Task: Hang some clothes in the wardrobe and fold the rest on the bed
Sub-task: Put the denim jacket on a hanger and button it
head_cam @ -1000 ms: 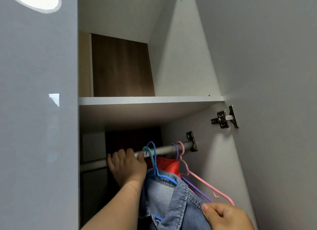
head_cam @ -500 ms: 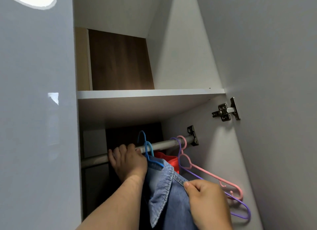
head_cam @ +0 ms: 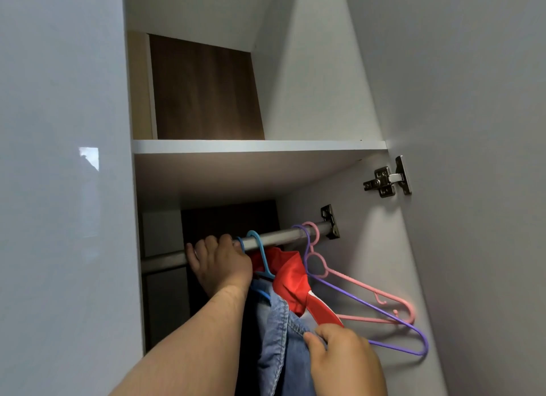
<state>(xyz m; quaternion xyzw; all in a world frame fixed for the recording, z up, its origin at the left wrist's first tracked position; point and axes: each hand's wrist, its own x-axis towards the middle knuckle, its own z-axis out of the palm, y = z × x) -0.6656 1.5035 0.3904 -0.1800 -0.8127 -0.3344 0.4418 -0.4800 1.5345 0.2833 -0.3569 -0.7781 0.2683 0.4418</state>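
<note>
A faded blue denim shirt (head_cam: 280,336) hangs lengthwise downward from a blue hanger (head_cam: 260,256) on the wardrobe rail (head_cam: 280,240), collar uppermost. The left hand (head_cam: 220,265) curls over the rail beside the hanger's hook. The right hand (head_cam: 345,363) pinches the shirt's collar. A red garment (head_cam: 291,280) hangs just behind.

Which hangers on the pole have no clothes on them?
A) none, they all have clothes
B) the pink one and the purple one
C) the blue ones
B. The pink hanger and the purple hanger hang bare at the right end of the pole, while the blue hanger carries the denim shirt that the right hand pinches.
</note>
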